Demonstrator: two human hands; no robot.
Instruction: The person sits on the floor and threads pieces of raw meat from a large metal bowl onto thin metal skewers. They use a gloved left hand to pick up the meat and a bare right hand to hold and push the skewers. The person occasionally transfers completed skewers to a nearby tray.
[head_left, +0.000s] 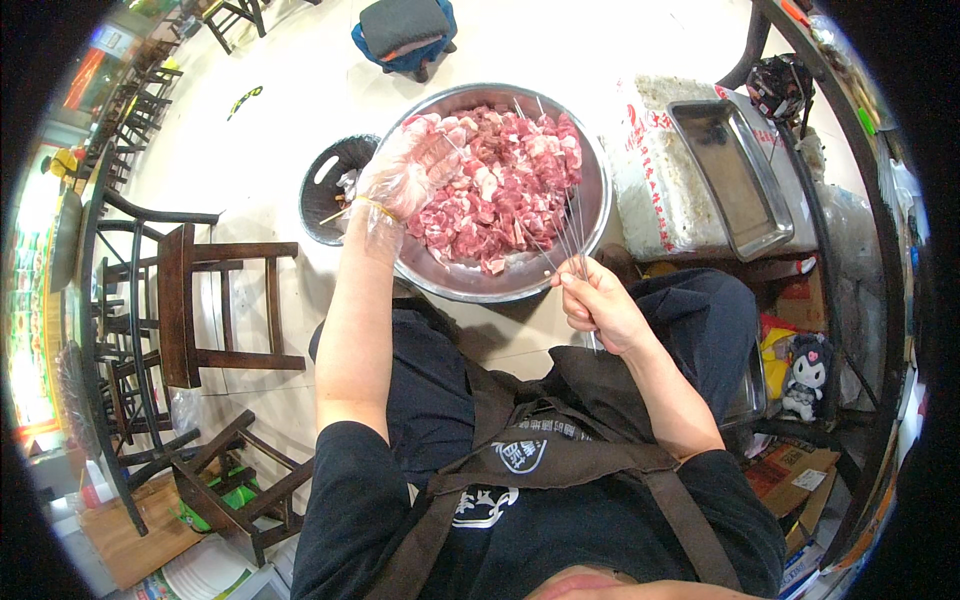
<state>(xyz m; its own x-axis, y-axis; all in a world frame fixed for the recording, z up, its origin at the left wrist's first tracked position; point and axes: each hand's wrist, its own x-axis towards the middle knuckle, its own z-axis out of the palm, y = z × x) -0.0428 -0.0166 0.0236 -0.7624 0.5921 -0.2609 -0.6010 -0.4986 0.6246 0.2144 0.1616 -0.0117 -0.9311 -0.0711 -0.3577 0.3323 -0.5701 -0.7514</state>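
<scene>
A wide steel bowl (600, 214) before me holds a heap of cut raw meat (487, 202). My left hand (412, 165), in a clear plastic glove with a yellow rubber band at the wrist, is curled around meat at the heap's left side. Its fingertips are partly hidden by the glove's glare. My bare right hand (596, 300) grips several thin metal skewers (576, 217) over the bowl's near right rim. One skewer slants towards my left hand. The others run up into meat at the right of the heap, where two tips stick out at the far side.
Left of the bowl stands a black basket (311, 202) with scraps. A steel tray (772, 217) lies on a white foam box (637, 187) at right. Wooden stools (176, 300) are at left; a blue-grey stool (405, 34) stands beyond. A plush toy (806, 375) sits on the right-hand shelf.
</scene>
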